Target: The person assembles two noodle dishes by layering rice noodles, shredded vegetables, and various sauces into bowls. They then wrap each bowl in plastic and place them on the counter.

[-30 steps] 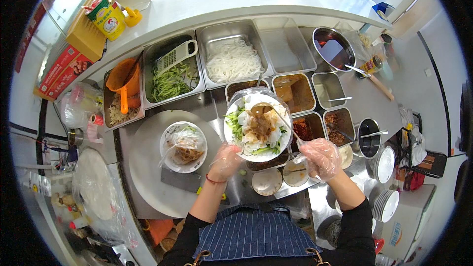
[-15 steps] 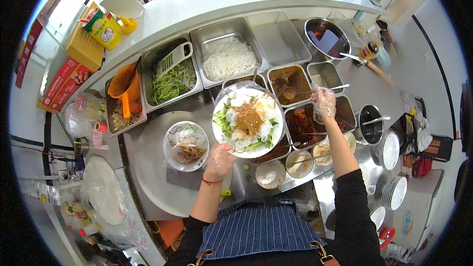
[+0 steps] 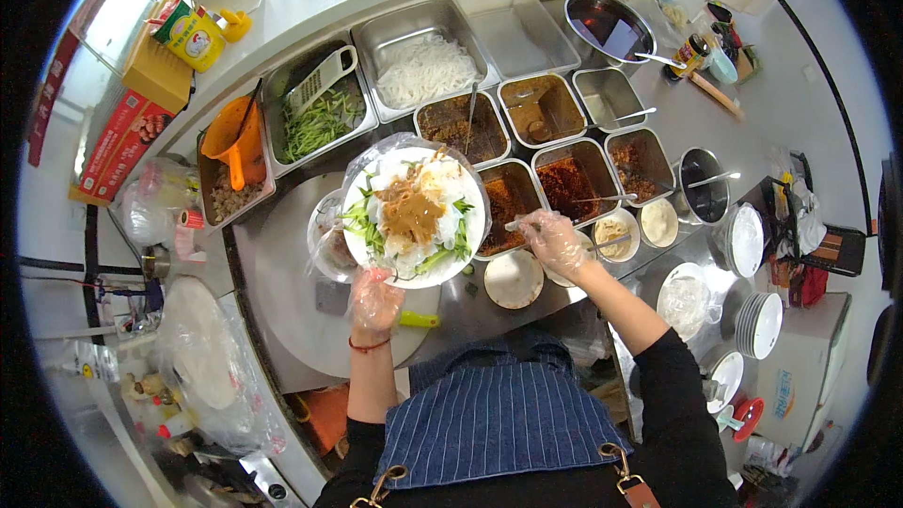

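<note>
My left hand [image 3: 376, 303], in a clear plastic glove, grips the near edge of a plastic-wrapped white plate [image 3: 356, 259]. On the plate lie white noodles, green cucumber strips and a brown sauce [image 3: 411, 216] at the centre. My gloved right hand [image 3: 555, 245] is closed, its fingertips at the near edge of the tray of reddish-brown seasoning [image 3: 508, 190]. Whether they pinch a spoon handle there is too small to tell. A white bowl [image 3: 514, 279] sits below those fingers. Partly hidden behind the plate is a smaller plastic-covered bowl [image 3: 329, 261].
Steel trays hold cucumber shreds [image 3: 324, 124], white noodles [image 3: 425, 71], brown sauce [image 3: 541, 111] and chili oil [image 3: 571, 179]. An orange scoop [image 3: 229, 139] stands at the left. A pot of dark liquid [image 3: 609, 26] is at the back right. A round board [image 3: 282, 315] lies beneath the plate.
The plate in my left hand has shifted left, now covering much of the smaller bowl, with more brown sauce on top. My right hand has left the sauce-tray spoon and come nearer and leftward.
</note>
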Action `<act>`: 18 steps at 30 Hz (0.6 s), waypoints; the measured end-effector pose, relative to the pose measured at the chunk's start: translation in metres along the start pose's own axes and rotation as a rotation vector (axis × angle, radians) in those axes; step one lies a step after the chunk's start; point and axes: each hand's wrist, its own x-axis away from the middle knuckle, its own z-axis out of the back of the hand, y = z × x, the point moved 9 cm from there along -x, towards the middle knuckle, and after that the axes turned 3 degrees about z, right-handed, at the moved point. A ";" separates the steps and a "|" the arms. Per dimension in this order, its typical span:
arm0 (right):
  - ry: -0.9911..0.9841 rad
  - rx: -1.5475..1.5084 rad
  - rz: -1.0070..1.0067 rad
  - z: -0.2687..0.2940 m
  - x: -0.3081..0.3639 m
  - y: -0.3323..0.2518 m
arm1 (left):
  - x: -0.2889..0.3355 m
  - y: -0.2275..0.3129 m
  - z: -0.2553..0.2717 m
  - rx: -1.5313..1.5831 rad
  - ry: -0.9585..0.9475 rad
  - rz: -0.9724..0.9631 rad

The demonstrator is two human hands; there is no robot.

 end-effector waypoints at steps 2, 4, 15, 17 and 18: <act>-0.043 0.117 0.145 0.002 -0.008 -0.008 | 0.010 0.003 -0.003 -0.002 -0.148 -0.043; -0.057 0.204 0.266 0.009 -0.016 -0.014 | 0.021 0.005 -0.005 -0.087 -0.246 -0.111; -0.132 0.286 0.244 -0.003 0.020 -0.012 | 0.047 -0.023 0.043 -0.001 -0.231 -0.005; -0.063 0.283 0.203 0.000 0.027 -0.016 | 0.049 -0.031 0.072 -0.051 -0.118 0.009; -0.063 0.251 0.150 -0.002 0.029 -0.015 | 0.054 -0.032 0.070 -0.016 -0.246 -0.028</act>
